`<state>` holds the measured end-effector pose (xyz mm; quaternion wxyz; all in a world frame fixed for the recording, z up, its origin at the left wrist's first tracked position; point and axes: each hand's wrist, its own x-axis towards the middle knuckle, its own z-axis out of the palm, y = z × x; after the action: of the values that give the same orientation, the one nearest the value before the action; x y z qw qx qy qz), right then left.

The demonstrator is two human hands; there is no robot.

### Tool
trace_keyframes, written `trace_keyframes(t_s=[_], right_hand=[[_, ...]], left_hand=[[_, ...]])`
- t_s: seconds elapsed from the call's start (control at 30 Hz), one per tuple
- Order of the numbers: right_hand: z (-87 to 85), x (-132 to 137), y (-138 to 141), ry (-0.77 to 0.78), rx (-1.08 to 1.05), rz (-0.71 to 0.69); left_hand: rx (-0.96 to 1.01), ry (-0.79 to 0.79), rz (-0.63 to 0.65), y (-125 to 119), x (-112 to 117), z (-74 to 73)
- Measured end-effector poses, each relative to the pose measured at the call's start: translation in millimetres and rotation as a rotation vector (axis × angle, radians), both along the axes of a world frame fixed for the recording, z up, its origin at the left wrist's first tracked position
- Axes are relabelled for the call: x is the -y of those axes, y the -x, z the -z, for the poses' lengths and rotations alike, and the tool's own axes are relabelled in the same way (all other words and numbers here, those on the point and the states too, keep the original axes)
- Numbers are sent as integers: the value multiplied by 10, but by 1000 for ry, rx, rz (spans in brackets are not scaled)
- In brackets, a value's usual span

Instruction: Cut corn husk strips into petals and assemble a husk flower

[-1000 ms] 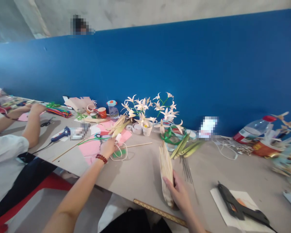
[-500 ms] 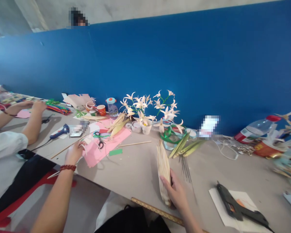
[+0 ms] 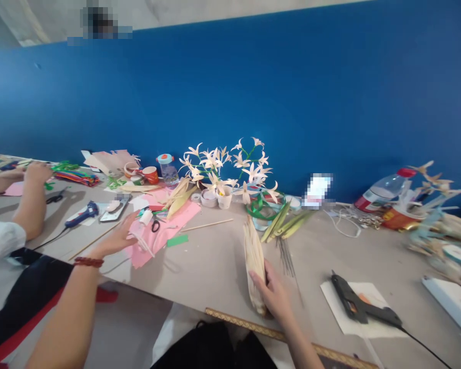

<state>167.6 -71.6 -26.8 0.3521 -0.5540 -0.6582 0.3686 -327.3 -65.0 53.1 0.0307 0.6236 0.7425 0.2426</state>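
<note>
My right hand [image 3: 272, 292] is wrapped round a pale dried corn husk bundle [image 3: 254, 256], which stands near the table's front edge, its tip pointing away from me. My left hand [image 3: 119, 238], a red bead bracelet at the wrist, is over the near left side of some pink paper [image 3: 184, 215]. Its fingers are stretched out beside a white looped strip [image 3: 144, 243]. Black-handled scissors [image 3: 155, 225] lie on the paper past the fingertips. Just beyond the husk bundle are green husk leaves [image 3: 280, 225] and several thin wires [image 3: 286, 256].
White husk flowers [image 3: 218, 164] stand in a small cup [image 3: 225, 198] by the blue partition [image 3: 230, 92]. A black glue gun [image 3: 359, 302] lies on white paper at right. A blue glue gun [image 3: 80, 215] is at left, near a co-worker's hands [image 3: 38, 174]. A bottle [image 3: 386, 189] leans at back right.
My left hand has opened its fingers from the white strip, which now lies on the pink paper. My right hand keeps its hold on the husk bundle. The view has shifted slightly right.
</note>
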Motion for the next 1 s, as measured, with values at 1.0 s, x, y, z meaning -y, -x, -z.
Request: trace_keyframes(t_s=[1.0], right_hand=[[7,-14,24,-18,55,11]], left_hand=[[-441,317,-192,-546,-569,155]])
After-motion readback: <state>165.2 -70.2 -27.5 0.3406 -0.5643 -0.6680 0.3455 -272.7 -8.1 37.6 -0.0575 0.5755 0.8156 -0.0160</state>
